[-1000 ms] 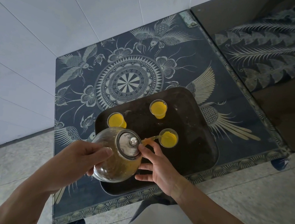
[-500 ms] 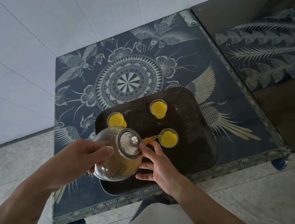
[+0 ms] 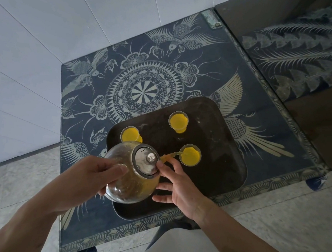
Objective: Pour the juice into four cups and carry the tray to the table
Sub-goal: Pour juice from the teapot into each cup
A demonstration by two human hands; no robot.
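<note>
**Juice runs into the near cup; a fourth cup is not in sight**

The left hand grips the glass teapot from its left side, fingers curled round the body and the thumb lying near the lid's edge; the handle itself is hidden under the hand. The right hand is mostly spread, fingers relaxed; one fingertip presses the rim of the metal lid to keep it seated while the pot is tilted; the other fingers stand just clear of the glass. From the spout a thin stream reaches the near cup, which looks almost brim-full; two further cups, the left cup and the far cup, are also filled with yellow juice. All three stand apart on the dark tray, which rests on the patterned surface beside a white wall.

The likeliest mishap is overflow; the near cup seems to have little room left, so any more tilt would spill onto the tray. The lid is held by one fingertip only; if that slips, the lid could drop. Only three cups show; a fourth may sit hidden beneath the teapot, but that cannot be told. Full cups will slosh when the tray is carried.
</note>
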